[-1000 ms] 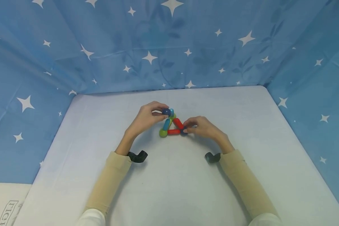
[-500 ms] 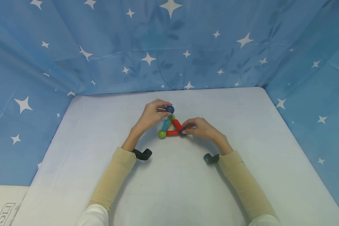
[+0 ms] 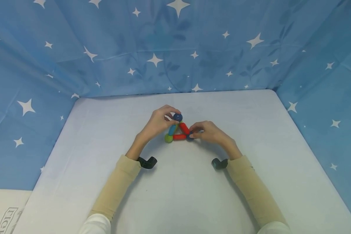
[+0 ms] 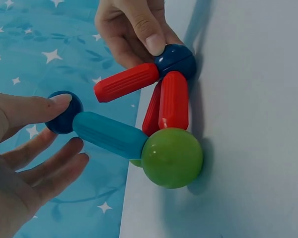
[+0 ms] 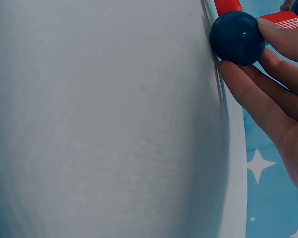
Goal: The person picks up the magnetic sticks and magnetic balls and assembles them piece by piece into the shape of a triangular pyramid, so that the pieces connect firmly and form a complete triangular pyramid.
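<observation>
My left hand (image 3: 157,123) is up at the far corner of the toy frame, w/ thumb and fingertips curled round the upper dark blue ball (image 3: 177,117); in the left wrist view the thumb tip lies flat on that ball (image 4: 63,112) and the other fingers (image 4: 49,166) sit loosely bent just below it, not touching the rod. That ball caps the light blue rod (image 4: 110,134), which slants down to the green ball (image 4: 172,157) resting on the white worktop (image 3: 175,188). My right hand (image 3: 209,132) is at the near-right corner, fingers bent, pinching the lower dark blue ball (image 3: 189,136); right wrist view shows a fingertip pressing its top and another finger under it, ball (image 5: 237,38) touching the worktop. Left wrist view: a fingertip of the right hand on that same ball (image 4: 176,60). Two red rods join at it: one (image 3: 179,136) lies along the worktop to the green ball (image 3: 168,138), the other (image 3: 184,128) rises toward the top corner. A second green ball sits partly hidden behind the first in the left wrist view. The whole frame stands about mid-worktop, between both hands. Blue star-print cloth (image 3: 175,48) hangs behind and at both sides. A black wrist mount (image 3: 147,162) sits at each beige sleeve (image 3: 117,185).
</observation>
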The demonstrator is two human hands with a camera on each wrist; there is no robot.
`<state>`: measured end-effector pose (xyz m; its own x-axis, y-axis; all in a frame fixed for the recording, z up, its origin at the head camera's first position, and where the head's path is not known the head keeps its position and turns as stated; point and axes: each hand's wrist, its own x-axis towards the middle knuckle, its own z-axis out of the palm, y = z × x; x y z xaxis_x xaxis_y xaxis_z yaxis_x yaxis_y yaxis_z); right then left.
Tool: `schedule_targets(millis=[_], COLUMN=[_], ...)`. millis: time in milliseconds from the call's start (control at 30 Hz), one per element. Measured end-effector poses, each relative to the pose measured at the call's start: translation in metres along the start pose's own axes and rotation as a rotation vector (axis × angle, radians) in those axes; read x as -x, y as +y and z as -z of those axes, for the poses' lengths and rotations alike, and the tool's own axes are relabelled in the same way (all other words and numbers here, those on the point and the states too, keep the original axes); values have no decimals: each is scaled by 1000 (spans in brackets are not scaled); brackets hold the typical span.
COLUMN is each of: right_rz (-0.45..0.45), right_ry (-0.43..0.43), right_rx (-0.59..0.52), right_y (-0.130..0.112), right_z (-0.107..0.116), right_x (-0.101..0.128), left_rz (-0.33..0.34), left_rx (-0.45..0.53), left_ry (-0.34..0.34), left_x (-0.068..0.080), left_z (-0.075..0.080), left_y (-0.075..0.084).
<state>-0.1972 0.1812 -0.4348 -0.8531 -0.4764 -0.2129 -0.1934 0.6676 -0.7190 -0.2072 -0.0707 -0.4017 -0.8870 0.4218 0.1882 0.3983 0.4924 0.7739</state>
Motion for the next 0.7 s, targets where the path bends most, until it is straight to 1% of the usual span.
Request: schedule_targets(millis=[100,233,433,700], right_rz=[-11,-21,-7,8], right_ry=[-1,-2,-2,1], right_rx=[-2,-5,-11,-3], right_y=[1,1,1,4], right_z=[0,0,0,0], right_x=[0,1,0,-1], left_rz=[-23,-32,-27,-19], left_rx=[-29,-56,-51,-34], left_ry=[-8,-25,-47,-51], left_x=[2,5,6,8], left_z=[-2,-4,-8,-10], left_y=[1,2,4,4])
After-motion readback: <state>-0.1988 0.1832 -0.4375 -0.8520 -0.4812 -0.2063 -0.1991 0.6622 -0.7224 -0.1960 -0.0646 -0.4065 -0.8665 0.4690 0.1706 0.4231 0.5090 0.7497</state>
